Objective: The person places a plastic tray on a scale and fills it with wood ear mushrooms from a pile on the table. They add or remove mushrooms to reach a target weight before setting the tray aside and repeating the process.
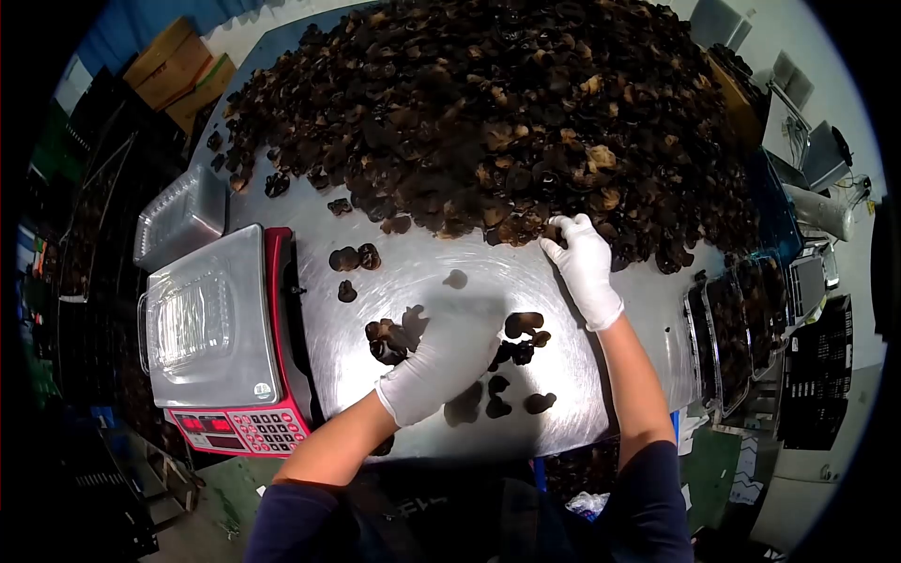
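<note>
Trays (pixel 713 333) at the table's (pixel 657 324) right edge hold dark, curled pieces (pixel 762 298).

A food-packing workroom (scale (pixel 211 319), heaped fungus (pixel 488 122)).

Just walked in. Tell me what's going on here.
A person in white gloves is handling dark, curled pieces, possibly mushrooms, at a metal table. The right hand is at the near edge of a big heap; the left hand, blurred, is among loose pieces nearer the person. I can't tell whether it holds any. To the left, a clear tray sits on a red scale, its display lit.
</note>
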Tool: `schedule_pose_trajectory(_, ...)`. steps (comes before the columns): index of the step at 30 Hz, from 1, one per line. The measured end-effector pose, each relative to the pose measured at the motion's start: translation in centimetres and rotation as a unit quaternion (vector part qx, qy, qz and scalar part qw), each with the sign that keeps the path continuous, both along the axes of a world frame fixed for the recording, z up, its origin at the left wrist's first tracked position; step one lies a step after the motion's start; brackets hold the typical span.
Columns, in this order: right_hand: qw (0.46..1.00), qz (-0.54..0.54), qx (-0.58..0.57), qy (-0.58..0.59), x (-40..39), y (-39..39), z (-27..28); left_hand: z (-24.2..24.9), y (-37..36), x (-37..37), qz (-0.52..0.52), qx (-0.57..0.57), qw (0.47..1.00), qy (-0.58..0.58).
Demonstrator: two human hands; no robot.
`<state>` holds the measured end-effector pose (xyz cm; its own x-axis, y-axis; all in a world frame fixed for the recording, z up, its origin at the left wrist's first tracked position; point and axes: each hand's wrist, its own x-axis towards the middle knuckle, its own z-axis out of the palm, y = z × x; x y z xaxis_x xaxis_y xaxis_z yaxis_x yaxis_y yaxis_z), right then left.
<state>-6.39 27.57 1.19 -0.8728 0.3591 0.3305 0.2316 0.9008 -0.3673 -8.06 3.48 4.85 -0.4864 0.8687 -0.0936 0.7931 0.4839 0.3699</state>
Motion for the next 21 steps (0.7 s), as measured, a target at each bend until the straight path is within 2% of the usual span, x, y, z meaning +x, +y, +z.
schedule_pose_trajectory(2, 0.996, 0.053, 0.065, -0.021, 1.3, 0.6, 0.2, 0.0, 0.1, -0.1, 0.005, 0.035, 0.999, 0.02)
schedule_pose_trajectory(4, 0.988, 0.131, -0.029, -0.076, 6.3, -0.5, 4.8, -0.1, 0.9, -0.7, 0.016, 0.074, 0.996, 0.038)
schedule_pose_trajectory(5, 0.957, 0.14, 0.025, -0.255, 8.9, -0.9, 7.2, -0.1, 2.3, -1.4, 0.042, 0.069, 0.995, 0.055)
schedule_pose_trajectory(6, 0.932, 0.213, -0.034, -0.291, 11.4, -0.5, 9.6, -0.2, 3.9, -2.2, 0.068, 0.064, 0.993, 0.072)
schedule_pose_trajectory(7, 0.908, 0.262, -0.057, -0.321, 14.1, 0.1, 10.5, -0.9, 5.4, -3.4, 0.07, 0.169, 0.973, 0.143)
schedule_pose_trajectory(8, 0.895, 0.241, -0.054, -0.371, 14.3, -1.4, 14.0, -1.9, 7.0, -4.7, 0.07, 0.27, 0.936, 0.214)
schedule_pose_trajectory(9, 0.911, 0.226, -0.106, -0.327, 14.7, -1.4, 13.6, -2.6, 8.6, -5.6, 0.07, 0.27, 0.936, 0.215)
schedule_pose_trajectory(11, 0.933, 0.164, -0.195, -0.253, 14.2, -1.3, 12.2, -3.3, 11.3, -6.8, 0.147, 0.045, 0.952, 0.266)
schedule_pose_trajectory(12, 0.938, 0.119, -0.234, -0.225, 13.1, -1.5, 11.6, -3.3, 11.4, -6.8, 0.147, 0.047, 0.951, 0.269)
schedule_pose_trajectory(14, 0.973, 0.059, -0.196, -0.107, 10.3, -0.9, 7.9, -3.6, 10.7, -6.4, 0.129, 0.026, 0.97, 0.205)
schedule_pose_trajectory(15, 0.973, 0.071, -0.214, -0.058, 8.1, -0.9, 6.9, -3.4, 9.7, -5.6, 0.112, 0.015, 0.969, 0.219)
schedule_pose_trajectory(17, 0.988, 0.076, -0.134, 0.01, 3.8, -0.7, 4.2, -3.2, 6.8, -3.6, 0.063, 0.011, 0.966, 0.252)
schedule_pose_trajectory(19, 0.989, 0.077, -0.128, 0.002, 0.5, -1.1, 2.3, -3.1, 3.9, -2.3, 0.038, 0.011, 0.967, 0.253)
schedule_pose_trajectory(21, 0.986, 0.097, -0.133, -0.01, -0.7, -1.5, 0.9, -2.2, 1.6, -1.7, -0.034, 0.082, 0.985, 0.146)
